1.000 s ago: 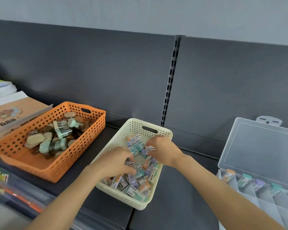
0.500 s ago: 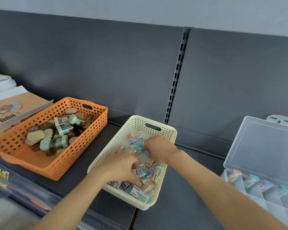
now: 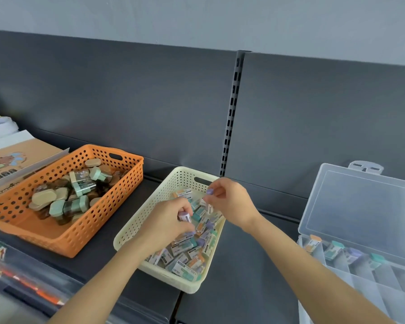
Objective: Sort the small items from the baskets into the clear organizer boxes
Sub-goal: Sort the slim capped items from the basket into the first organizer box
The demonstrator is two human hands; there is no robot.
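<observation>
Over the basket (image 3: pixel 138 230), the left hand (image 3: pixel 166 224) grips a purple eraser (image 3: pixel 184 216); the right hand (image 3: pixel 232 202) pinches a second eraser (image 3: pixel 209 191).

A: Cream basket (image 3: pixel 150 211): what can't be read?
B: Left hand (image 3: pixel 166 226) covers the middle of its pile. The lilac-capped piece (image 3: pixel 184 216) in that hand sits mostly behind the fingers. Sleeve print is too small to read.
A: Right hand (image 3: pixel 232 203)?
B: It pinches a lilac bit (image 3: pixel 210 191) over the basket's far end, too small to name.
A: Edges?
B: Right of the basket, the clear organizer box (image 3: pixel 360 206) is cut by the right and bottom edges. Far left of the basket, the printed carton (image 3: pixel 9 160) is cut off. Below-left, packets (image 3: pixel 21 281) are blurred.
</observation>
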